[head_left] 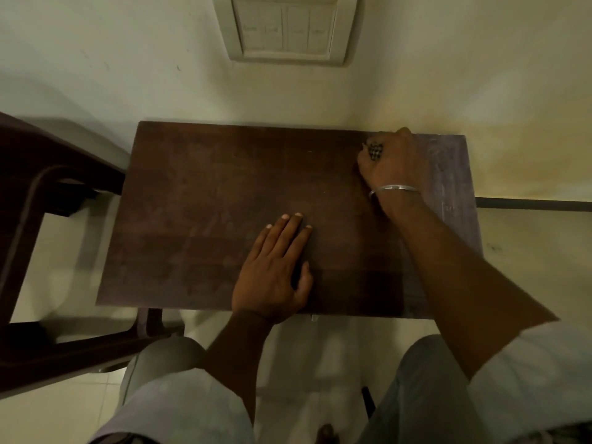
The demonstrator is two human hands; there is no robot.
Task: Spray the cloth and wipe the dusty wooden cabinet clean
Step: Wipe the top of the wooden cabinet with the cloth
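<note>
Trousered knees [166, 373] are seen at the bottom edge. The left hand [272, 270] is laid flat at frame centre on the wooden cabinet [208, 203] top, fingers straight. The right hand [392, 158] (bangle [394, 188] on wrist) is curled round a checked cloth [374, 152] at the top's upper-right corner, beside the wall [128, 75]. A paler dusty strip [455, 187] is seen along the right edge.

Dark wooden cabinet top [224, 203] lies level, with pale dust streaks toward its right edge. Checked cloth [374, 152], apparently bunched, sits at the far right corner.
</note>
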